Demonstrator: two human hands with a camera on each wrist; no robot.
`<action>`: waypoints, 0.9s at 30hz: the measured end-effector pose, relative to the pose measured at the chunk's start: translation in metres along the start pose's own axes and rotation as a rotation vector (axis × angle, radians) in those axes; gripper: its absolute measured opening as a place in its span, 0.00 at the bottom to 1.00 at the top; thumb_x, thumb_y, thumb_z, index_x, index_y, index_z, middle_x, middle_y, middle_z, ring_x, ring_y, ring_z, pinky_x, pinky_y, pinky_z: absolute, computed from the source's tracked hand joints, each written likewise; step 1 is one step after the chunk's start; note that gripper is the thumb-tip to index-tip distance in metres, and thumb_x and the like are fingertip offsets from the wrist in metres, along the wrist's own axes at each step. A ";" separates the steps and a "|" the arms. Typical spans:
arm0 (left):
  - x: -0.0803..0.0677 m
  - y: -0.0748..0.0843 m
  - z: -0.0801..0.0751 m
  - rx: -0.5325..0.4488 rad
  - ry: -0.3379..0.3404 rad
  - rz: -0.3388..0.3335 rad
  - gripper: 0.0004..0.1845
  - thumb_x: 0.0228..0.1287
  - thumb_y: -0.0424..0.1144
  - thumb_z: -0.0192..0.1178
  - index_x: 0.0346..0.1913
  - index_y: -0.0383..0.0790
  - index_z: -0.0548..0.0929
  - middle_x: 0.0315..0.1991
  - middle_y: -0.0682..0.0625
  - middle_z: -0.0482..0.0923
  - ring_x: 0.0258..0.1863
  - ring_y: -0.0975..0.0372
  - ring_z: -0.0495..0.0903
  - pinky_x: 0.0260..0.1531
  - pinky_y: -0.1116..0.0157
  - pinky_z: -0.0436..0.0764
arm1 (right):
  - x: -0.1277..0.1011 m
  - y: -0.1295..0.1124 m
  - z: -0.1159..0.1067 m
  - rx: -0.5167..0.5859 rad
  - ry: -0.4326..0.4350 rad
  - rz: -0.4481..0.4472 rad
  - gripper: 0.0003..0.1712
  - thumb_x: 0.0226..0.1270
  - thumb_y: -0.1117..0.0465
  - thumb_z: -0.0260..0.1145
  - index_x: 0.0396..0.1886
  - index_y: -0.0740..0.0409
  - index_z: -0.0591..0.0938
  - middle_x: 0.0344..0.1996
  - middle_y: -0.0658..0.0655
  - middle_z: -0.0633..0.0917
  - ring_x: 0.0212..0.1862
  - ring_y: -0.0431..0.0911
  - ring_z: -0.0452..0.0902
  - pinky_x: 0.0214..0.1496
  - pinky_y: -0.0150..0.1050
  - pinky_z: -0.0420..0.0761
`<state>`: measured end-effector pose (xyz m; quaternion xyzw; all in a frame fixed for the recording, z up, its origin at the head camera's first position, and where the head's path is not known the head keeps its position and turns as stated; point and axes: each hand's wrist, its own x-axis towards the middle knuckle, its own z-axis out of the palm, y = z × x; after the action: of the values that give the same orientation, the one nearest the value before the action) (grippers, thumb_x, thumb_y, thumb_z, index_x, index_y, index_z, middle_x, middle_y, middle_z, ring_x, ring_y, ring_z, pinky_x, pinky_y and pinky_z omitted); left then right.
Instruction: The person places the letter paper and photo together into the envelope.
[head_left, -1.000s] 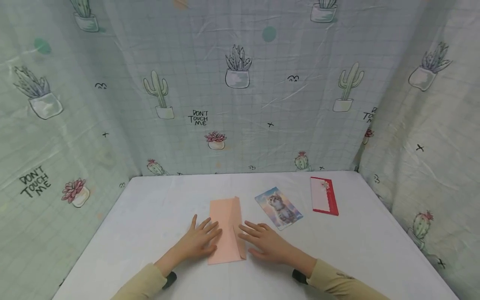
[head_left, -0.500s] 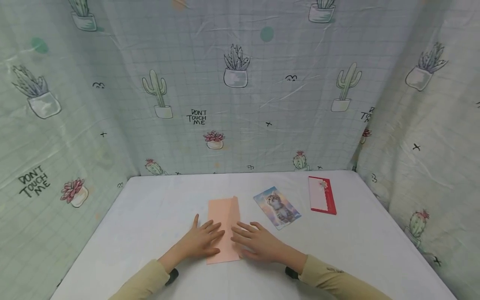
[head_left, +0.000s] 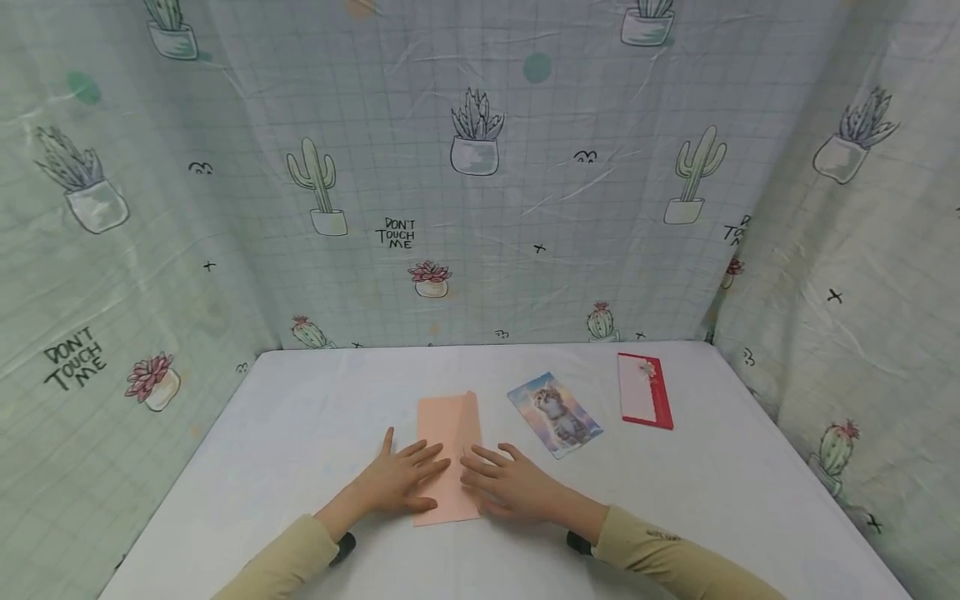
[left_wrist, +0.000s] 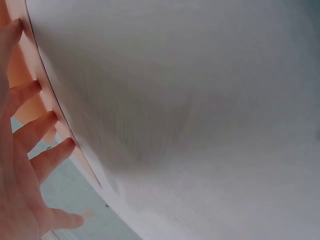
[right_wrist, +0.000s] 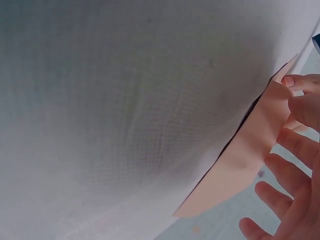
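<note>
A folded peach paper [head_left: 448, 454] is laid flat near the middle of the white surface [head_left: 300, 433]. The left hand [head_left: 401, 482] and right hand [head_left: 510, 485] are pressed on its near half, fingers straight and spread. A cat card [head_left: 556, 414] and a red card [head_left: 644, 402] are seen to the right, well apart.
</note>
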<state>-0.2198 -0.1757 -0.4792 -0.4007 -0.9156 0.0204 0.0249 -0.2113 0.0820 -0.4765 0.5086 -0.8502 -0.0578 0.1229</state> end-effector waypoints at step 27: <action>0.000 -0.001 0.007 -0.094 -0.033 -0.052 0.33 0.56 0.62 0.51 0.63 0.51 0.67 0.65 0.48 0.63 0.63 0.50 0.63 0.52 0.30 0.49 | -0.021 0.007 -0.004 -0.015 -0.005 0.061 0.26 0.62 0.45 0.54 0.60 0.43 0.69 0.65 0.51 0.66 0.66 0.49 0.60 0.58 0.50 0.68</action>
<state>-0.2211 -0.1762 -0.4859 -0.3773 -0.9259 -0.0165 -0.0087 -0.2069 0.1039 -0.4744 0.4814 -0.8651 -0.0615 0.1264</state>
